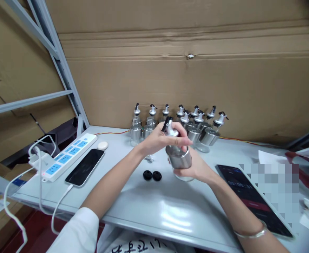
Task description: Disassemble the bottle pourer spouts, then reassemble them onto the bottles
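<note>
The right hand (194,167) wraps the lower body of a steel-sleeved clear glass bottle (179,160); the left hand (162,138) curls round its silver, black-tipped spout (169,125). The bottle is between the two, neither nearer, its long axis near upright but leaning left, spout up. Whether its base touches the glossy grey table (133,214) is unclear. Two round black discs (157,175) lie just left; similar bottles (209,136) stand beyond.

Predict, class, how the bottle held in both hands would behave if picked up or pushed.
The bottle would probably feel stiff, given its metal-looking sleeve. That smooth, shiny sleeve could be slippery. Its clear, glass-like base may be fragile if knocked.
</note>
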`<state>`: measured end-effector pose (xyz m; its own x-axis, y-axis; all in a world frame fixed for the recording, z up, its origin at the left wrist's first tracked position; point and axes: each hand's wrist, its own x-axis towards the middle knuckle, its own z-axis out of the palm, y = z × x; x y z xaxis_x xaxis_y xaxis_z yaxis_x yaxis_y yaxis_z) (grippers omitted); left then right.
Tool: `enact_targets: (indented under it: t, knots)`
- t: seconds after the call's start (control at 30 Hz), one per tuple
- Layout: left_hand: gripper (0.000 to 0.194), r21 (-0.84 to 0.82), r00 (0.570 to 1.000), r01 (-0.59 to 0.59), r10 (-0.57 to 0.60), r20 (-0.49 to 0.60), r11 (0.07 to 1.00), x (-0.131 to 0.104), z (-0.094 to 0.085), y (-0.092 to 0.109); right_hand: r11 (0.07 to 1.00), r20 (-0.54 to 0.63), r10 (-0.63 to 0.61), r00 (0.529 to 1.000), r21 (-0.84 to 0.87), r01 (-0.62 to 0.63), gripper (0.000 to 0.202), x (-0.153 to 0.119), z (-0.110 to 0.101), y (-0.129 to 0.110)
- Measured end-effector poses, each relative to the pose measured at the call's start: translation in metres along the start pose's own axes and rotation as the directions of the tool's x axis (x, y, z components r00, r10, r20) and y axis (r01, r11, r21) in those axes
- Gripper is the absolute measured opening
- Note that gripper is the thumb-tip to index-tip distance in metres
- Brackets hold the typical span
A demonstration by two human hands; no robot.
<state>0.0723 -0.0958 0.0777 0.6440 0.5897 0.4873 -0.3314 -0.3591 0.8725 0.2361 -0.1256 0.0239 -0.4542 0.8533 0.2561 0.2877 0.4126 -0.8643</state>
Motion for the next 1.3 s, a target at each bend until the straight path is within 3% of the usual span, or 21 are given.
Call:
enact_targets:
  t: [0.07,0.13,0.2,0.27,0.37,0.43,0.47,0.53,0.6,0.67,0.73,0.87,1.0,1.17,1.3]
  knots:
    - [0.038,-0.079,0.997,0.023,-0.017,0.078,0.997,-0.001,0.0,0.001,0.946,0.292,-0.022,0.956,0.315,-0.074,0.048,-0.003,0.002,-0.003]
    - [0.038,-0.115,0.998,0.016,-0.009,0.057,0.993,0.0,0.002,0.001,0.79,0.481,-0.099,0.871,0.57,-0.225,0.055,-0.007,0.007,-0.003]
    - [0.034,-0.063,0.998,-0.04,0.038,-0.046,0.997,0.001,0.007,0.002,0.628,0.54,-0.152,0.828,0.7,-0.341,0.063,-0.009,0.012,-0.001]
    - [0.027,0.117,0.976,-0.11,0.13,-0.176,0.987,0.002,0.01,0.001,0.52,0.564,-0.18,0.806,0.75,-0.409,0.066,-0.011,0.017,0.002]
    - [0.017,0.542,0.87,-0.214,0.411,-0.271,0.812,0.004,0.008,-0.002,0.428,0.568,-0.162,0.807,0.777,-0.462,0.067,-0.01,0.023,0.008]
    - [0.013,0.706,0.776,-0.228,0.563,-0.284,0.67,0.006,0.003,-0.006,0.453,0.495,-0.07,0.866,0.789,-0.414,0.065,-0.008,0.026,0.009]
    - [0.012,0.724,0.746,-0.205,0.584,-0.321,0.659,0.006,0.0,-0.008,0.513,0.429,-0.016,0.903,0.779,-0.361,0.063,-0.007,0.027,0.009]
    - [0.014,0.648,0.734,-0.129,0.512,-0.446,0.75,0.008,-0.007,-0.01,0.688,0.274,0.051,0.96,0.688,-0.233,0.055,-0.004,0.027,0.007]
    - [0.017,0.493,0.798,-0.065,0.342,-0.496,0.867,0.008,-0.013,-0.008,0.834,0.123,0.092,0.988,0.532,-0.144,0.052,-0.001,0.026,0.006]
    - [0.017,0.357,0.889,-0.018,0.178,-0.422,0.934,0.007,-0.017,-0.003,0.916,-0.035,0.136,0.99,0.384,-0.112,0.056,0.001,0.024,0.005]
    - [0.019,0.319,0.947,0.02,0.085,-0.31,0.948,0.006,-0.018,0.001,0.957,-0.19,0.15,0.97,0.275,-0.094,0.062,0.003,0.024,0.006]
    - [0.019,0.405,0.956,0.032,0.09,-0.278,0.914,0.006,-0.016,-0.002,0.987,-0.336,0.051,0.941,0.16,0.004,0.07,0.008,0.025,0.013]
    - [0.014,0.446,0.904,0.007,0.185,-0.384,0.895,0.01,-0.015,-0.014,0.989,-0.402,-0.023,0.915,0.125,0.079,0.083,0.012,0.021,0.024]
    - [0.01,0.66,0.797,0.049,0.369,-0.479,0.75,0.016,-0.018,-0.017,0.987,-0.635,-0.031,0.772,0.101,0.123,0.076,0.016,0.005,0.03]
    - [0.011,0.79,0.793,0.102,0.43,-0.431,0.604,0.024,-0.024,-0.026,0.989,-0.675,0.052,0.736,0.136,0.055,0.063,0.017,-0.003,0.032]
